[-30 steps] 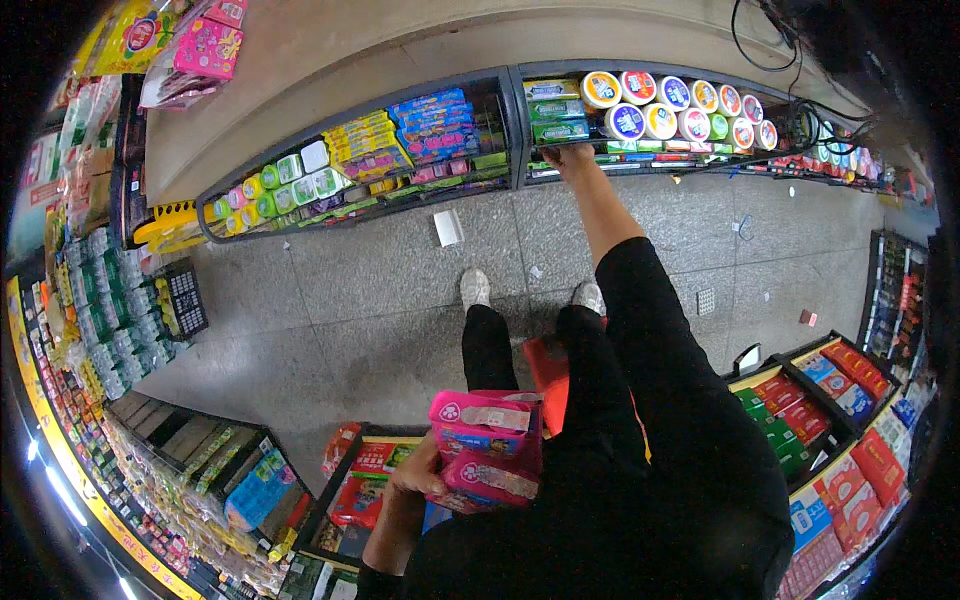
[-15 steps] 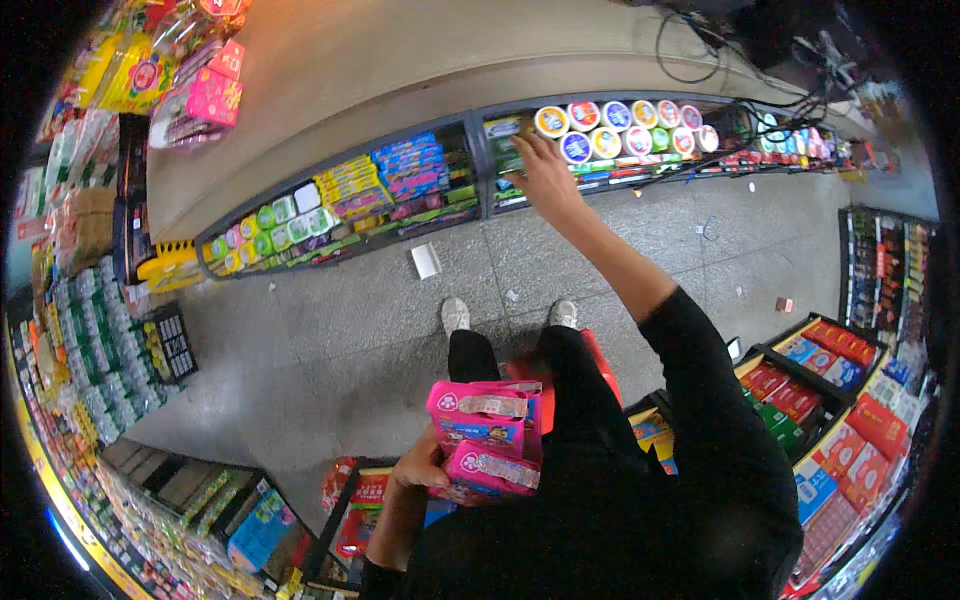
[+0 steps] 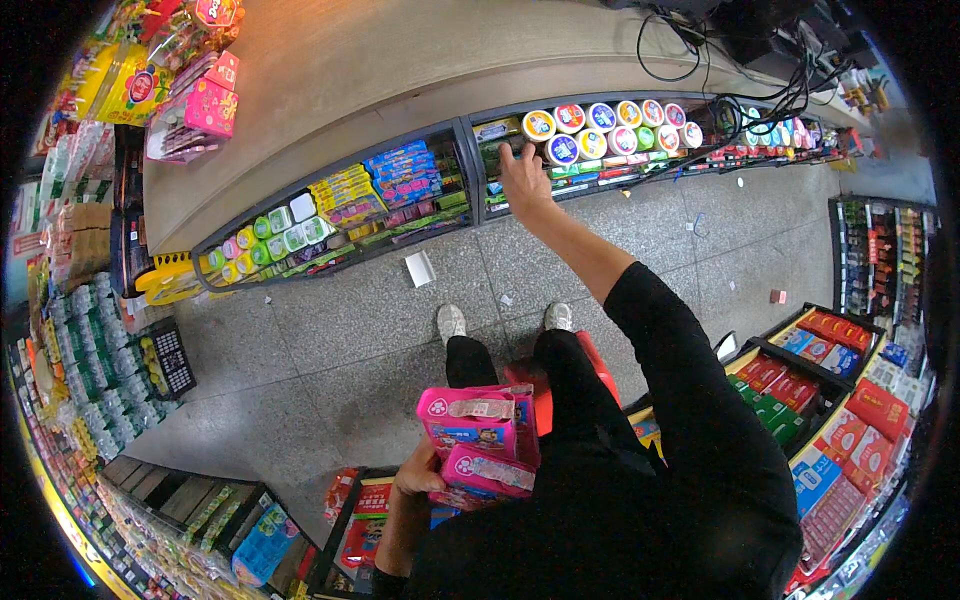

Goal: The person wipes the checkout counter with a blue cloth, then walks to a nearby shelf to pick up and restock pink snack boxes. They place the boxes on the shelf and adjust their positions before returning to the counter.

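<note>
My left hand [image 3: 421,470] is closed on several pink cardboard packs [image 3: 478,430], held in front of my body. Each pack shows a clear strip on its end and a white paw-like mark. My right hand [image 3: 526,178] reaches out to the low shelf, its fingers bent and apart at a slot beside the divider. Nothing shows between them; whether the fingertips touch the dark green packs there is hard to make out. Just right of it stand two rows of round tubs [image 3: 592,145] with white-rimmed coloured lids.
Left of the divider [image 3: 468,170] lie yellow and blue packs [image 3: 402,172] and small green-and-white tubs [image 3: 290,225]. Black cables [image 3: 790,95] hang over the shelf's right end. A white open box [image 3: 420,268] lies on the floor. A red stool [image 3: 597,362] is by my legs; crates of boxed goods [image 3: 800,370] stand at right.
My right hand has drawn slightly back and left, with its fingers more bent at the slot. My left hand keeps the pink packs; the view has shifted a little.
</note>
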{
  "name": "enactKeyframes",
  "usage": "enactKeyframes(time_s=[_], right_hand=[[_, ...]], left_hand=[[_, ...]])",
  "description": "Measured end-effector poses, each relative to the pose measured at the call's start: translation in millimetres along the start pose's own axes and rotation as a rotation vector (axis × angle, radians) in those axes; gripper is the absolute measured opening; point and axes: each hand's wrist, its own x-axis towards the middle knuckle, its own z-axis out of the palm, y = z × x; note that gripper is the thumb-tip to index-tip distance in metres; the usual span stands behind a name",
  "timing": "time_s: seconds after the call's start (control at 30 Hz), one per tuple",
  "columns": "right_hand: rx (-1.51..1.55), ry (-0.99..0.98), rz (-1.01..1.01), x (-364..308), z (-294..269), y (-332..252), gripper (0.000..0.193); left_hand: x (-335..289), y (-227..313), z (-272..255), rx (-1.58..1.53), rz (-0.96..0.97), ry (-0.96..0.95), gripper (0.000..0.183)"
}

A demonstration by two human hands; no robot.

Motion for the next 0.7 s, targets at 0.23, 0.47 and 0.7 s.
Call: enactKeyframes(time_s=[0.23,0.47,0.7], right_hand=[[0.16,0.034,-0.194,0,-6,13,0.045],[0.141,0.034,-0.125,-9,-2,12,0.033],[0.307,0.089,-0.182,-27,-15,20,0.036]], left_hand=[[-5,-12,-8,-0.058,0.014,0.003,0.113],[-3,-2,6,0.002,-0.054,0.054,0.121],[-1,-2,9,0.003,-0.076,0.031,0.123]])
